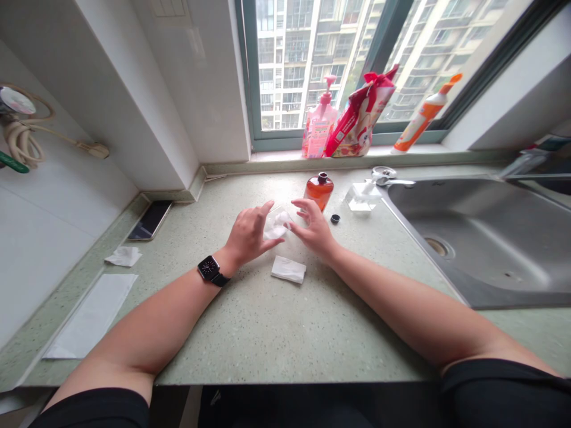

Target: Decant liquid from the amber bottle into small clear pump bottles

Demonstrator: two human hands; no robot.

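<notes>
My left hand (248,235), with a black watch on its wrist, and my right hand (316,229) both grip a small clear plastic container (276,223) with white tissue inside, held just above the green counter (267,333). An open amber bottle (319,190) stands right behind my right hand, and its small black cap (335,219) lies beside it. A folded white wipe (288,268) lies on the counter just below my hands.
A steel sink (482,238) fills the right side, with a clear tray (360,199) near its corner. A phone (150,220), a crumpled tissue (124,256) and a white sheet (93,315) lie at the left. A pink pump bottle (319,125), a red pouch (359,119) and an orange bottle (423,116) stand on the windowsill.
</notes>
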